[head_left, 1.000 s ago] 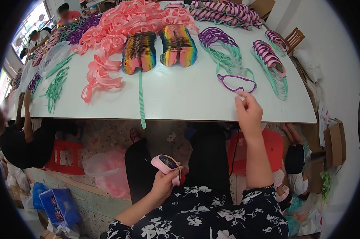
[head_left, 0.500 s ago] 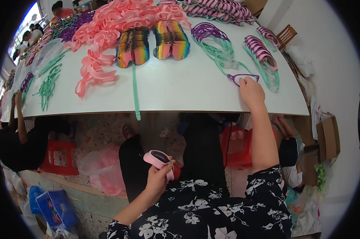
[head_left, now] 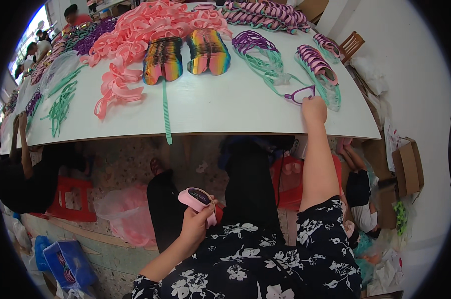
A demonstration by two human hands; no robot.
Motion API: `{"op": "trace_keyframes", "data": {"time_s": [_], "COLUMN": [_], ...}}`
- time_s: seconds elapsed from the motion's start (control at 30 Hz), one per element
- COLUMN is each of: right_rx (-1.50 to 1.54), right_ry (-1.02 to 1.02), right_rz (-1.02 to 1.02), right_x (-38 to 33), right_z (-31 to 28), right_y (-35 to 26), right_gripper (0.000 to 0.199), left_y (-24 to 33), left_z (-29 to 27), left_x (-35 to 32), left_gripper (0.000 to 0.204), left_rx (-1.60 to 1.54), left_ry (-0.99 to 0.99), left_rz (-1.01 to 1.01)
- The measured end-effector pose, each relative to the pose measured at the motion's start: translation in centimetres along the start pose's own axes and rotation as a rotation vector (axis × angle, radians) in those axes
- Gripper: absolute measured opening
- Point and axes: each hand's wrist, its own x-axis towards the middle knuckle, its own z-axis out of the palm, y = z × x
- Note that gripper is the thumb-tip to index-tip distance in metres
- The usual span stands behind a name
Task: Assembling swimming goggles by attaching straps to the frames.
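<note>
The right hand (head_left: 313, 108) pinches a purple goggle frame (head_left: 300, 93) at the white table's (head_left: 225, 112) near edge, while the left hand (head_left: 198, 224), below that table, grips a pink goggle piece (head_left: 195, 198), so this looks like the fetching step, and drawing the frame down to it seems next.

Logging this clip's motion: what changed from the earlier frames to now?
The right hand stayed stretched out on the white table, fingers at the purple frame; whether it grips it is unclear. The left hand kept holding the pink goggle piece low near the lap. Piles on the table unchanged.
</note>
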Motion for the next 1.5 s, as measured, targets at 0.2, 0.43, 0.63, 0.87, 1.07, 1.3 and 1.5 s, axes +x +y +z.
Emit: {"op": "trace_keyframes", "data": {"time_s": [0.2, 0.43, 0.63, 0.87, 1.07, 1.3, 1.5], "right_rx": [0.777, 0.936, 1.189, 1.355, 1.337, 0.674, 0.662], "right_ry": [0.072, 0.279, -0.037, -0.307, -0.304, -0.356, -0.691], "right_rz": [-0.219, -0.649, -0.404, -0.235, -0.361, -1.070, -1.340], "right_x": [1.9, -4.7, -19.8, -30.4, -29.2, -23.0, -24.5], "right_z": [-2.7, -8.3, -9.0, -5.1, -3.8, -7.1, -3.9], "right_y": [-5.2, -8.4, -6.1, -6.3, -3.1, -5.8, -5.6], "right_gripper": [0.022, 0.017, 0.019, 0.016, 0.020, 0.050, 0.036], "left_y": [0.2, 0.7, 6.0, 4.1, 5.3, 8.3, 7.4], "left_z": [-0.4, -0.7, 2.3, 5.4, 3.4, 0.4, -1.9], "left_x": [0.0, -0.2, -0.9, -0.5, -0.5, -1.8, -2.4], "left_gripper": [0.035, 0.037, 0.040, 0.046, 0.043, 0.049, 0.046], "left_rx": [0.031, -0.049, 0.420, 0.689, 0.777, 1.057, 1.027], "left_ry": [0.038, -0.076, -0.484, -0.546, -0.528, -0.685, -0.719], "left_rz": [0.004, 0.064, 0.367, 0.537, 0.665, 0.604, 0.482]}}
